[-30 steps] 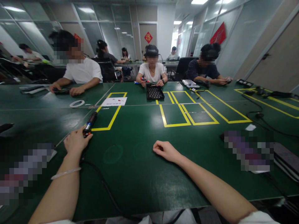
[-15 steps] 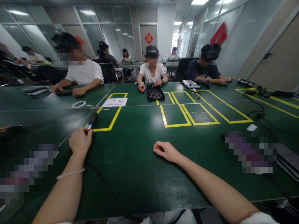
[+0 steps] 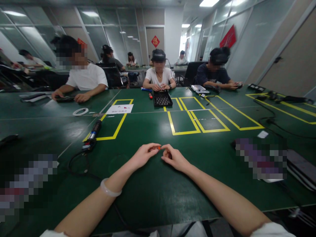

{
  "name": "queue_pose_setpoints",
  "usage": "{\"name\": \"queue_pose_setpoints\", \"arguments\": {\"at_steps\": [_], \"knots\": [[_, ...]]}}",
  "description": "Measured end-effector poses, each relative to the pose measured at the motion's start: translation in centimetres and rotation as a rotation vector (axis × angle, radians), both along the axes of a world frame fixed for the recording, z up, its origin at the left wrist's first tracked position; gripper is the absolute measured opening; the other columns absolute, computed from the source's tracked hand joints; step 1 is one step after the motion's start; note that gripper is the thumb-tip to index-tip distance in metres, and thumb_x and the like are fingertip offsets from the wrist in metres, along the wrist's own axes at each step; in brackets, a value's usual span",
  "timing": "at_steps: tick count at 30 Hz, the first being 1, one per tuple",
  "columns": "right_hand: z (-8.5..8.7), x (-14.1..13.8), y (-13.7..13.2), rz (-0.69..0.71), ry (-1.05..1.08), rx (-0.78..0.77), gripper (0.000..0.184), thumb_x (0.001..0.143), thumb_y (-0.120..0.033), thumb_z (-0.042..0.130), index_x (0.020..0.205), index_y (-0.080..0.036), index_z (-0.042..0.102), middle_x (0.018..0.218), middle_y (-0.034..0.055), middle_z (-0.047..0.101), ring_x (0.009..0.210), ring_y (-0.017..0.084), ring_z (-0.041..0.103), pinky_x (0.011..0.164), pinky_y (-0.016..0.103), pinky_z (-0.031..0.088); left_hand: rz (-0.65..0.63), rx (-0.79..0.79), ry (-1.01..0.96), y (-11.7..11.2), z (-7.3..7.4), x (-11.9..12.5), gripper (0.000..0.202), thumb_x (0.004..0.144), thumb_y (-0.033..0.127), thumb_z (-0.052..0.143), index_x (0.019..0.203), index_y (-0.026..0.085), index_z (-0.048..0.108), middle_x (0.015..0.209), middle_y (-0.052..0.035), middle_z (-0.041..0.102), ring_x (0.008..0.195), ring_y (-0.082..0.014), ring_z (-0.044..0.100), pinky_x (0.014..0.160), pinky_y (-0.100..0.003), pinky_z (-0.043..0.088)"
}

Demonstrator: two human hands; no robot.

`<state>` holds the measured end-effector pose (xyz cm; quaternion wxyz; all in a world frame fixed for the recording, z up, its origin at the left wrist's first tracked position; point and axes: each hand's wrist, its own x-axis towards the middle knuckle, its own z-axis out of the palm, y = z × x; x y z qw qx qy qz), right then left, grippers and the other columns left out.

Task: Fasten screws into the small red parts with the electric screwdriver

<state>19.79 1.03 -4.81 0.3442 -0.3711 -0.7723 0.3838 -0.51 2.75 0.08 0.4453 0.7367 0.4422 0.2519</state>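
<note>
My left hand (image 3: 145, 155), with a pale bracelet at the wrist, pinches a small orange-red piece (image 3: 159, 148) between thumb and fingertips above the green table. Close on its right is my right hand (image 3: 175, 159). Its index finger points at the piece, and I cannot tell whether it touches. The other right fingers are curled toward the thumb; anything inside them is hidden. Left of my hands lies a black cylindrical tool (image 3: 94, 131) with a blue-silver band and a black cable (image 3: 86, 171); neither hand touches it.
Yellow tape outlines (image 3: 186, 133) mark the green table (image 3: 148, 204). A white printed sheet (image 3: 120, 109) and a white ring (image 3: 80, 112) lie beyond the tool. Across the table a co-worker's hands (image 3: 160, 87) are over a black tray (image 3: 162, 98). Blurred-out items flank me on both sides.
My left hand has left the black tool and moved right, now pinching the orange-red piece beside my right hand. My right index finger has straightened. The co-worker opposite has let go of a red object.
</note>
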Motion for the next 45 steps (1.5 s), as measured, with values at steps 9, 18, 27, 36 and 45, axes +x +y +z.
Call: {"name": "queue_pose_setpoints", "arguments": {"at_steps": [9,18,27,36,45], "knots": [[-0.2,0.0,0.2,0.007,-0.015,0.003,0.014,0.089,-0.025,0.054,0.1,-0.018,0.054,0.071,-0.0037,0.054,0.06,0.01,0.051,0.059,0.02,0.038,-0.082,-0.126,-0.102,-0.9,-2.6,0.6,0.051,0.085,0.032,0.055,0.131,0.015,0.045,0.091,-0.0037,0.06,0.08,-0.0134,0.057,0.075,-0.027,0.044],[-0.6,0.4,0.5,-0.051,0.057,-0.097,0.02,0.087,-0.036,0.058,0.089,-0.017,0.054,0.065,-0.0045,0.053,0.057,0.01,0.048,0.054,0.02,0.036,-0.014,0.116,-0.003,-1.8,-2.3,0.9,0.026,0.085,0.033,0.057,0.106,0.018,0.056,0.098,-0.0041,0.065,0.087,-0.0154,0.061,0.079,-0.027,0.047],[-0.6,0.3,0.6,-0.013,0.144,-0.115,0.019,0.088,-0.035,0.057,0.093,-0.017,0.055,0.076,-0.0001,0.062,0.065,0.011,0.055,0.062,0.022,0.042,-0.011,0.17,0.07,-2.3,-1.7,1.1,0.023,0.092,0.035,0.044,0.106,0.02,0.055,0.094,-0.0027,0.068,0.089,-0.0163,0.064,0.081,-0.027,0.047],[-1.1,0.2,1.1,-0.009,0.239,-0.27,0.025,0.089,-0.041,0.055,0.086,-0.016,0.055,0.069,0.0,0.06,0.064,0.012,0.056,0.064,0.025,0.044,0.002,0.344,0.191,-2.4,-2.2,1.0,0.021,0.091,0.033,0.047,0.108,0.022,0.055,0.102,-0.0038,0.065,0.094,-0.0174,0.063,0.086,-0.03,0.048],[-0.9,0.3,0.9,0.016,0.247,-0.226,0.027,0.083,-0.04,0.064,0.097,-0.017,0.055,0.079,-0.0003,0.059,0.064,0.01,0.052,0.06,0.022,0.04,0.019,0.337,0.195,-2.3,-2.2,0.9,0.021,0.091,0.035,0.046,0.105,0.022,0.055,0.099,-0.0039,0.066,0.092,-0.0177,0.064,0.084,-0.03,0.049]]}}
